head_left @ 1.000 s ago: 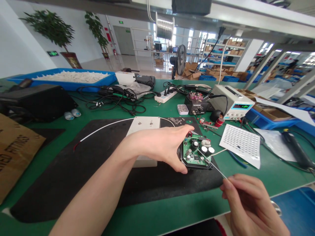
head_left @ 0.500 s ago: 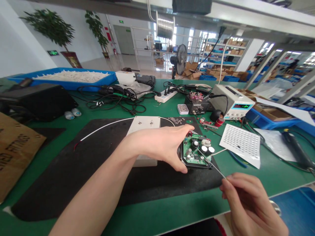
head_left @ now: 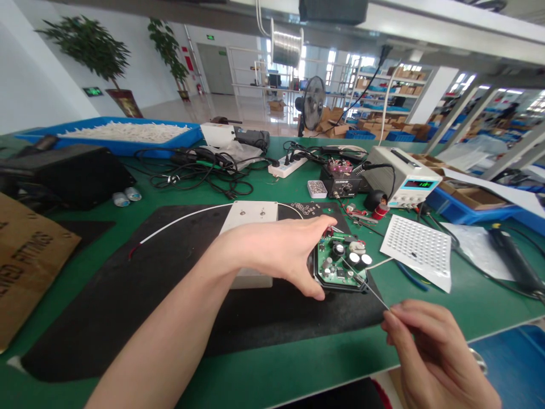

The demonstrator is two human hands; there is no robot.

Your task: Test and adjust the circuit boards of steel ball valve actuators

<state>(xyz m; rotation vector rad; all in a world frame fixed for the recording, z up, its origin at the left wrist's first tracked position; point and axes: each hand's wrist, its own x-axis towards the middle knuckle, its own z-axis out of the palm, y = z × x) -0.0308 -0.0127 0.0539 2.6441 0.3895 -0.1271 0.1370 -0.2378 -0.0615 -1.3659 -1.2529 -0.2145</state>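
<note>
A green circuit board point(head_left: 335, 275) with capacitors and other parts sits in a black housing point(head_left: 347, 288) on the dark mat. My left hand point(head_left: 298, 255) is closed around the housing's left side, thumb at the near corner and fingers at the far one. Between the pinched fingertips of my right hand point(head_left: 430, 346) is a thin grey rod point(head_left: 374, 295), too fine to name more exactly. It slants up to the left, its far end over the board among the capacitors. Partly under my left forearm lies a pale box point(head_left: 251, 213) with two small metal studs.
Right of the board lies a white sheet of round dots point(head_left: 419, 250). Behind stand a soldering station point(head_left: 340, 184), a power supply point(head_left: 402, 176) and a small tray of metal pieces point(head_left: 317, 188). A cardboard box point(head_left: 29, 267) and tangled cables point(head_left: 200, 165) are on the left.
My right hand and the thin rod have shifted very slightly. My left hand keeps its hold on the housing, and the rest looks the same.
</note>
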